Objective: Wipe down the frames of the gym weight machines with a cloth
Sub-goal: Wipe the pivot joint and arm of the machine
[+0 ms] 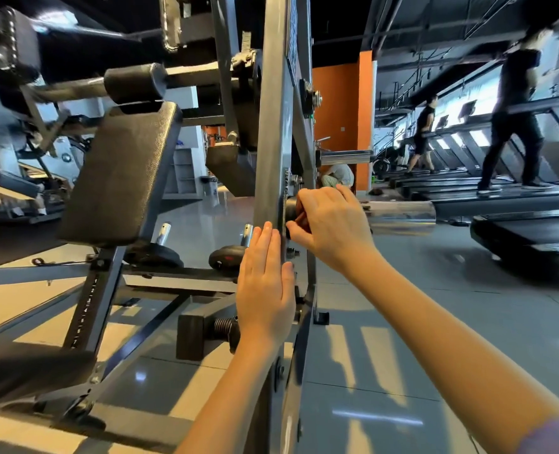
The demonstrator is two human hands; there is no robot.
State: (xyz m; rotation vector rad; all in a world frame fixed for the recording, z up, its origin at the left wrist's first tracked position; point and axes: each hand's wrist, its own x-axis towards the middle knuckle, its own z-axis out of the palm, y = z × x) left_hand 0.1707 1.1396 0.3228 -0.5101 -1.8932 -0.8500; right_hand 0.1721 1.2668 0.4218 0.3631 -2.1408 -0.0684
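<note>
Only the head cam to go on, so: the person is right up against the grey frame upright point(270, 142) of a plate-loaded machine. Their left hand point(265, 290) lies flat on it, fingers straight and gripping nothing. Their right hand point(330, 224) is curled around a dark lump point(293, 211) where the chrome peg point(402, 217) meets the post. It could be the cloth or just the peg's black collar, honestly can't tell. Progress looks like mid-job at best: this is one spot on one post, with the lower rails, the seat post and the other machines presumably left to do. Awkward bits are the bolts point(293, 252) just below the hand and the spring bumper point(206, 332) low down. The back pad point(121, 175) sits off to the left, and people are walking on the treadmills point(517, 224) well apart on the right.
</note>
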